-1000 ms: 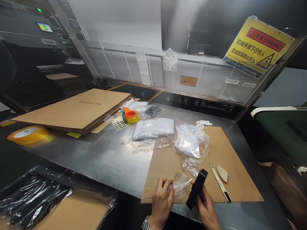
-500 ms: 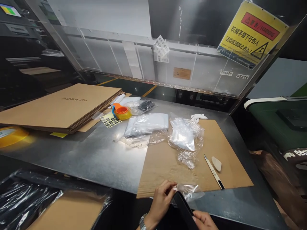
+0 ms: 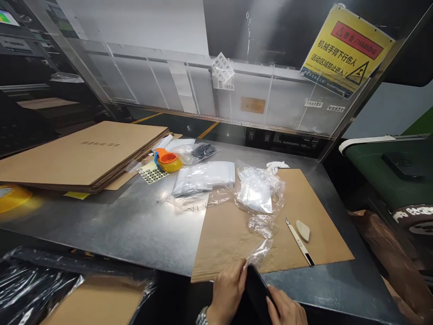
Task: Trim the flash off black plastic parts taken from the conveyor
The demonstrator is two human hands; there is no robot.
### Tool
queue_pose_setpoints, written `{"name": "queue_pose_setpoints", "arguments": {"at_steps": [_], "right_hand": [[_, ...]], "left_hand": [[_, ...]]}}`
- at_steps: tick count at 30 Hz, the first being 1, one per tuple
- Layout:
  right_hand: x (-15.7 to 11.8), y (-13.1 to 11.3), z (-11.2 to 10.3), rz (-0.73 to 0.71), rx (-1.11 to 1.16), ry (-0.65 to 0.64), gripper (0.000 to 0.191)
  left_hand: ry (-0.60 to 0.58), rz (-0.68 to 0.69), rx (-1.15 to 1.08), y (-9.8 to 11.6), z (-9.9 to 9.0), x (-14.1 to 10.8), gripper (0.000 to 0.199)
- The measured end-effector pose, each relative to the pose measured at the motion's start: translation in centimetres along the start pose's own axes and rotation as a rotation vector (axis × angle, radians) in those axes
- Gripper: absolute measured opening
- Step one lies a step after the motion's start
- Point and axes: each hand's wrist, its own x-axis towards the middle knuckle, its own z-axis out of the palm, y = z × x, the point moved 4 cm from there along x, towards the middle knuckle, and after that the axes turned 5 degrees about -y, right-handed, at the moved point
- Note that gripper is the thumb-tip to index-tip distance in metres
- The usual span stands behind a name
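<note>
At the near edge of the cardboard sheet, my left hand (image 3: 228, 289) is closed, its thumb and forefinger pinched at a strip of clear plastic film (image 3: 261, 253) by the top of a flat black part (image 3: 255, 289). My right hand (image 3: 284, 307) grips that part's right edge, fingers over its face. The part's lower end runs out of the picture, and its exact kind cannot be made out. Beyond the hands, crumpled clear plastic (image 3: 261, 225) lies on the cardboard sheet (image 3: 216, 243). To the right rest a white-handled craft knife (image 3: 299, 241) and a small beige wedge-shaped piece (image 3: 302, 230).
Clear bags with white sheets (image 3: 204, 177) lie mid-table. An orange-and-blue tape dispenser (image 3: 167, 159), a sticker sheet (image 3: 151, 172) and stacked cardboard (image 3: 84, 153) are at left. A white glove (image 3: 277, 166) lies behind. A green conveyor (image 3: 389, 176) stands right; a transparent panel (image 3: 152, 81) hangs above.
The black part has turned to show more of its broad face. My right hand has moved up and left along it. The film at my left fingertips now sticks up more steeply.
</note>
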Motion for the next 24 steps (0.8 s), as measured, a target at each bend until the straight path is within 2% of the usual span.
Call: {"name": "queue_pose_setpoints", "arguments": {"at_steps": [2, 3, 7, 9, 14, 17, 21, 24], "right_hand": [[0.7, -0.2, -0.4, -0.078, 0.001, -0.078, 0.038], [1.2, -0.1, -0.6, -0.063, 0.063, -0.122, 0.035], [3.0, 0.4, -0.9, 0.198, 0.433, -0.208, 0.038], [3.6, 0.1, -0.5, 0.256, 0.5, -0.221, 0.045], [3.8, -0.7, 0.7, 0.297, 0.514, -0.217, 0.045], [4.0, -1.1, 0.0, 0.311, 0.447, -0.18, 0.043], [5.3, -1.9, -2.2, 0.329, 0.35, -0.222, 0.049], [6.9, -3.0, -4.6, 0.26, 0.209, -0.252, 0.043]], "left_hand": [[0.002, 0.097, 0.041, 0.4, 0.0, -0.1, 0.023], [0.005, 0.145, 0.058, 0.5, 0.0, -0.2, 0.025], [0.05, 0.242, 0.117, 0.5, -0.5, -0.3, 0.025], [0.089, 0.252, 0.141, 0.4, -0.8, -0.4, 0.026], [0.114, 0.398, 0.15, 2.1, -0.4, -1.1, 0.027], [0.096, 0.509, 0.135, 3.6, 0.0, -1.6, 0.026], [0.065, 0.431, 0.112, 3.8, -0.5, -1.3, 0.025], [0.024, 0.375, 0.099, 3.8, -1.2, -0.4, 0.025]]}}
